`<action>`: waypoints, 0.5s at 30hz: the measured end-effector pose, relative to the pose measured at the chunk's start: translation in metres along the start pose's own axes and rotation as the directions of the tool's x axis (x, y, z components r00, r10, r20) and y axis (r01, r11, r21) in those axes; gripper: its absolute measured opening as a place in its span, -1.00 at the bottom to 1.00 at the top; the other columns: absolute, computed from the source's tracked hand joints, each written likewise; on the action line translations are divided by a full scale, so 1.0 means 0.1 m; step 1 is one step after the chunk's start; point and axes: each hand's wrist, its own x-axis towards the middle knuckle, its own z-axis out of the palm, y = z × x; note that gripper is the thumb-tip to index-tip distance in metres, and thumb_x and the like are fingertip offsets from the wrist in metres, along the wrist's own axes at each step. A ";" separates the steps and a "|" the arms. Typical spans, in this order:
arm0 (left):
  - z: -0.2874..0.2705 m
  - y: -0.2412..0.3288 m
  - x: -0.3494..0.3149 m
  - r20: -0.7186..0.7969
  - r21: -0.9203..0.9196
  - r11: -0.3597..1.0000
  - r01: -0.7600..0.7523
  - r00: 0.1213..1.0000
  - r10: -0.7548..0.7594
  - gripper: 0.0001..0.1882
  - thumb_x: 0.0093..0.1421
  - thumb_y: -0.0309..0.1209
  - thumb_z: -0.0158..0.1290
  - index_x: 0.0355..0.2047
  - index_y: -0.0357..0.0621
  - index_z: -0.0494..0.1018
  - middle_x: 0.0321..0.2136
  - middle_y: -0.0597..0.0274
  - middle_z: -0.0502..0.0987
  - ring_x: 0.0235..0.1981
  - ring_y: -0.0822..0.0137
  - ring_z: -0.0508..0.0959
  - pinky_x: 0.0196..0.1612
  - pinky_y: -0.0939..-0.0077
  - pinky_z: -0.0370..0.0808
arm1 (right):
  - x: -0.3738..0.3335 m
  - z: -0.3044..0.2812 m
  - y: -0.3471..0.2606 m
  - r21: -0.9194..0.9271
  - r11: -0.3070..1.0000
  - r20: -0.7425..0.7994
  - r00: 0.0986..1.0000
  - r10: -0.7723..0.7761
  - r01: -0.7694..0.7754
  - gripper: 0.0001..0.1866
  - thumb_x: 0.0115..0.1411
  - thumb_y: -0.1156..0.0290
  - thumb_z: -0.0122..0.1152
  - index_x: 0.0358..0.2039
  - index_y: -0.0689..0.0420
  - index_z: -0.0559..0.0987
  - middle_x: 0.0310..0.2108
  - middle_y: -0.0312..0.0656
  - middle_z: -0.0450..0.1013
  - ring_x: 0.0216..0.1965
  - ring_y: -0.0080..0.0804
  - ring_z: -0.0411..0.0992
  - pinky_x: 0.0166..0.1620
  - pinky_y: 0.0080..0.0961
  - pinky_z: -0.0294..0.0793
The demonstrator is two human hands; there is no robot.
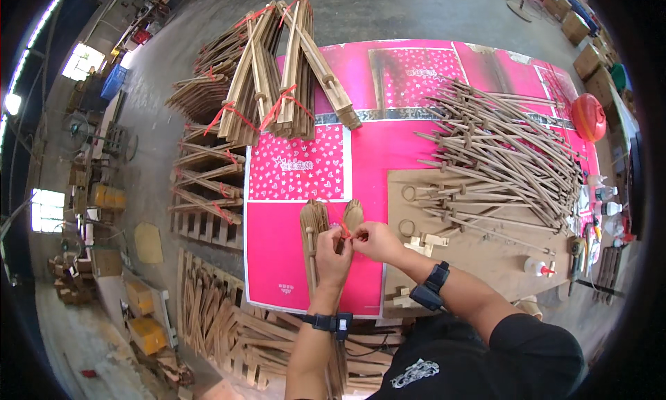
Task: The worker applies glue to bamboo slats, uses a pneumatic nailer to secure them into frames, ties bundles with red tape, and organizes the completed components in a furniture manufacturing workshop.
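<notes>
On the pink table my left hand (333, 256) and my right hand (378, 242) meet, fingertips close together. Both are closed in a pinch on a thin red string (345, 229). The string runs by a bundle of flat wooden slats with rounded ends (316, 214), partly under my left hand. A slim wooden rod with a knob at its end (311, 244) lies along this bundle. Just right of it, another rounded wooden end (352, 214) shows beyond my fingers; the rest is hidden by my hands.
Tied bundles of wooden slats (295, 74) stand at the table's far left. A heap of thin wooden rods (506, 157) covers the right side, with small pale wooden blocks (424, 243) nearer me. A red ball of string (589, 117) and small bottles (610, 208) are at the right edge.
</notes>
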 end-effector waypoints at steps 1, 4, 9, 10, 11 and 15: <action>-0.01 0.06 0.01 0.046 0.089 0.995 -0.054 0.998 0.050 -0.68 0.15 -0.57 0.23 -0.07 -0.18 0.50 -0.32 0.11 0.55 -0.20 0.11 0.59 -0.16 0.33 0.55 | 0.02 0.07 0.17 0.286 0.945 0.052 0.987 0.150 -0.159 -0.81 0.18 0.35 0.29 -0.32 0.21 0.67 -0.43 -0.17 0.52 -0.37 -0.23 0.53 -0.32 -0.29 0.50; -0.10 -0.04 -0.07 0.064 0.218 0.968 -0.124 0.992 0.113 -0.79 0.12 -0.56 0.28 -0.22 -0.21 0.56 -0.29 0.09 0.56 -0.24 0.13 0.58 -0.18 0.34 0.52 | 0.05 0.07 0.12 0.595 0.674 0.267 0.898 0.350 -0.439 -0.81 0.23 0.31 0.28 -0.29 0.18 0.68 -0.45 -0.35 0.47 -0.43 -0.51 0.42 -0.41 -0.47 0.39; -0.12 0.10 -0.11 0.077 0.264 0.931 -0.253 0.968 0.241 -0.78 0.10 -0.54 0.30 -0.22 -0.20 0.59 -0.31 0.09 0.57 -0.25 0.08 0.58 -0.18 0.28 0.53 | 0.12 -0.06 0.08 0.614 0.503 0.448 0.794 0.412 -0.608 -0.84 0.27 0.29 0.26 -0.25 0.09 0.67 -0.46 -0.41 0.43 -0.48 -0.64 0.30 -0.46 -0.60 0.25; -0.12 0.11 -0.11 0.063 0.266 0.930 -0.253 0.967 0.245 -0.77 0.09 -0.53 0.30 -0.21 -0.20 0.59 -0.32 0.10 0.58 -0.26 0.09 0.58 -0.19 0.27 0.54 | 0.13 -0.10 0.05 0.591 0.532 0.466 0.795 0.387 -0.606 -0.83 0.28 0.28 0.25 -0.25 0.10 0.66 -0.47 -0.42 0.42 -0.48 -0.64 0.30 -0.46 -0.60 0.25; -0.12 0.12 -0.10 0.065 0.266 0.930 -0.254 0.967 0.246 -0.77 0.09 -0.53 0.30 -0.21 -0.20 0.59 -0.32 0.10 0.58 -0.26 0.09 0.58 -0.19 0.27 0.54 | 0.13 -0.12 0.04 0.567 0.561 0.485 0.795 0.363 -0.602 -0.82 0.29 0.28 0.25 -0.24 0.11 0.66 -0.47 -0.42 0.41 -0.48 -0.63 0.30 -0.45 -0.60 0.25; -0.16 0.14 -0.04 0.129 0.297 0.889 -0.349 0.937 0.325 -0.78 0.09 -0.54 0.28 -0.22 -0.19 0.60 -0.34 0.09 0.57 -0.25 0.07 0.58 -0.21 0.26 0.54 | 0.14 -0.11 0.14 0.581 0.536 0.527 0.785 0.326 -0.613 -0.82 0.32 0.28 0.23 -0.22 0.11 0.66 -0.47 -0.42 0.41 -0.47 -0.64 0.30 -0.45 -0.60 0.25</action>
